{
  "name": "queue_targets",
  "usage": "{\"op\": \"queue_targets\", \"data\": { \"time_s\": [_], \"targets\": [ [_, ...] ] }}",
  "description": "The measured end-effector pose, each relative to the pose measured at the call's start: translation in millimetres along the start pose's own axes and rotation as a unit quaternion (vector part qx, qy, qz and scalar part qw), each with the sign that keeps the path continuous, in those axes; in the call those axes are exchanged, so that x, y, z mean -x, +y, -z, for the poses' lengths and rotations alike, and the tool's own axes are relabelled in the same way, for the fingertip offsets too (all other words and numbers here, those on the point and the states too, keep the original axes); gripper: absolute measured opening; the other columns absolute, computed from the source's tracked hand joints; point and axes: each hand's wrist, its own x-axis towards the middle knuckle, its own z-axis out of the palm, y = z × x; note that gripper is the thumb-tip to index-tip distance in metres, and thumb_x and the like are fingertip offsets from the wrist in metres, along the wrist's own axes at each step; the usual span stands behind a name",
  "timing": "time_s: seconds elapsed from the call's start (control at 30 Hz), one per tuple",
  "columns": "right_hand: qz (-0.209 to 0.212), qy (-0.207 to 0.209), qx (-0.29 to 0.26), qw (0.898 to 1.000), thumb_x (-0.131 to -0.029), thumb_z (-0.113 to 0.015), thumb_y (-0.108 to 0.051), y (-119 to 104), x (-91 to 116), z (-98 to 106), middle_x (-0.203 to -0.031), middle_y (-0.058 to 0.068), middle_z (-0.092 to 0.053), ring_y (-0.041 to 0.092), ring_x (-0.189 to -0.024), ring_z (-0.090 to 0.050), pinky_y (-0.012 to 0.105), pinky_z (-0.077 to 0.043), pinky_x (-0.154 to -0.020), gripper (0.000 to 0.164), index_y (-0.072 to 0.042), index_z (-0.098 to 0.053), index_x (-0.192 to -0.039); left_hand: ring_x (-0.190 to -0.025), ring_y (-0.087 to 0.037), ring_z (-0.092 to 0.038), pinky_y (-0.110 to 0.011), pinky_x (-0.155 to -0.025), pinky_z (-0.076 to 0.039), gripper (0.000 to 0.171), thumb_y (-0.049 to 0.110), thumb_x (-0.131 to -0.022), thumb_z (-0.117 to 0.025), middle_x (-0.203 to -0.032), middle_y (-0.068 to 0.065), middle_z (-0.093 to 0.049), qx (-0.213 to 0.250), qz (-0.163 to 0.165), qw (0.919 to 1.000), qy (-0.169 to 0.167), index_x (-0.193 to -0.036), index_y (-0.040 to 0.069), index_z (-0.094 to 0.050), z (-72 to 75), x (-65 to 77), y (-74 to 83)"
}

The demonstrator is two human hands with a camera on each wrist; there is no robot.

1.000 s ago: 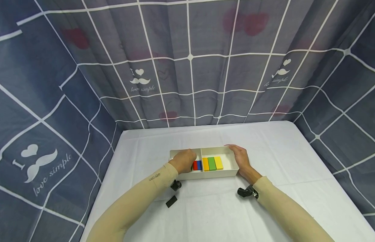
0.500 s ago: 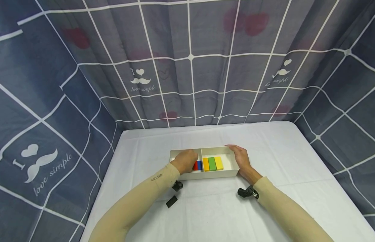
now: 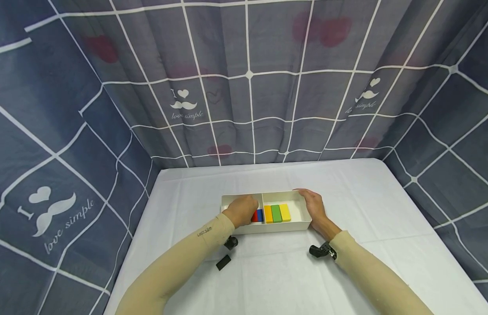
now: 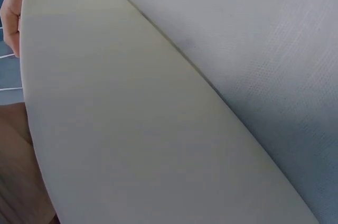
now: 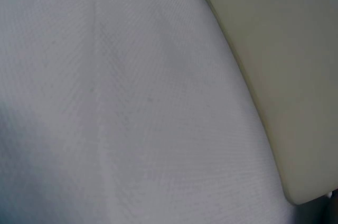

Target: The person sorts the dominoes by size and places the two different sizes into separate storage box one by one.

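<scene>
A cream two-compartment box (image 3: 283,226) stands on the white cloth. My left hand (image 3: 242,211) reaches down into its left compartment with bent fingers; the fingertips and anything between them are hidden. Beside those fingers, a red block (image 3: 254,216) and a blue block (image 3: 260,215) lie against the divider. Orange (image 3: 268,214), green (image 3: 276,213) and yellow (image 3: 285,212) blocks lie side by side in the right compartment. My right hand (image 3: 315,209) grips the box's right end, fingers over the rim. In the left wrist view the box's wall (image 4: 132,102) covers most of the picture.
A small black rectangular piece (image 3: 223,262) lies on the tablecloth (image 3: 267,275) in front of the box. Dark checked curtains (image 3: 267,100) hang behind the table and on both sides. Each wrist carries a black camera (image 3: 322,250).
My left hand has shifted slightly right inside the left compartment, towards the red block, covering a dark green edge seen earlier. The right hand and the box have stayed in place.
</scene>
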Motion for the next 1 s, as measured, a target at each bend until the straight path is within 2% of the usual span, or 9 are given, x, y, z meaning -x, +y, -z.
{"op": "queue_targets", "data": {
  "time_s": [0.2,0.3,0.43,0.6,0.77,1.0],
  "targets": [
    [0.000,-0.006,0.000,1.000,-0.115,-0.051,-0.028,-1,2,-1,-0.150,0.021,-0.066,0.020,-0.123,-0.068,0.027,-0.058,-0.097,0.046,0.003,-0.067,-0.145,-0.077,-0.015,-0.063,-0.027,-0.083,-0.064,0.020,0.008,-0.086,-0.093,-0.091,-0.004,-0.075,0.026,0.005,0.9996,-0.005,-0.099,0.007,-0.078,0.5,0.7,-1.7],
    [0.002,-0.009,-0.005,1.000,-0.115,-0.051,-0.028,-1,2,-1,-0.151,0.022,-0.065,0.020,-0.123,-0.068,0.028,-0.058,-0.097,0.046,0.004,-0.066,-0.145,-0.076,-0.015,-0.063,-0.028,-0.082,-0.064,0.022,0.010,-0.084,-0.095,-0.091,-0.004,-0.075,0.037,0.008,0.9992,-0.009,-0.098,0.007,-0.078,2.7,1.4,-3.4],
    [0.002,-0.004,-0.007,1.000,-0.114,-0.051,-0.027,0,1,-1,-0.147,0.021,-0.068,0.017,-0.117,-0.070,0.026,-0.059,-0.095,0.046,0.005,-0.067,-0.144,-0.076,-0.016,-0.063,-0.028,-0.079,-0.063,0.022,0.012,-0.084,-0.095,-0.092,-0.004,-0.075,0.042,0.010,0.9990,-0.014,-0.096,0.008,-0.077,6.6,3.2,-5.7],
    [0.004,0.000,-0.010,1.000,-0.113,-0.053,-0.026,1,-1,0,-0.137,0.014,-0.074,0.012,-0.110,-0.071,0.025,-0.060,-0.092,0.044,0.004,-0.069,-0.140,-0.075,-0.016,-0.062,-0.028,-0.075,-0.062,0.022,0.012,-0.085,-0.094,-0.094,-0.006,-0.073,0.042,0.010,0.9988,-0.020,-0.096,0.008,-0.075,12.8,6.4,-9.2],
    [0.002,0.003,-0.013,1.000,-0.111,-0.055,-0.026,2,-2,0,-0.130,0.008,-0.076,0.012,-0.109,-0.072,0.025,-0.060,-0.091,0.042,0.002,-0.072,-0.136,-0.079,-0.016,-0.064,-0.028,-0.077,-0.061,0.023,0.012,-0.087,-0.092,-0.099,-0.007,-0.072,0.041,0.012,0.9984,-0.036,-0.102,0.007,-0.075,21.6,10.7,-11.3],
    [0.004,0.003,0.007,1.000,-0.113,-0.051,-0.027,2,-2,-2,-0.143,0.017,-0.070,0.013,-0.113,-0.070,0.024,-0.059,-0.093,0.045,0.003,-0.069,-0.141,-0.081,-0.016,-0.066,-0.030,-0.081,-0.063,0.023,0.012,-0.088,-0.090,-0.102,-0.008,-0.075,0.023,0.008,0.9987,-0.046,-0.107,0.007,-0.078,34.9,16.1,-10.5]
  ]
}}
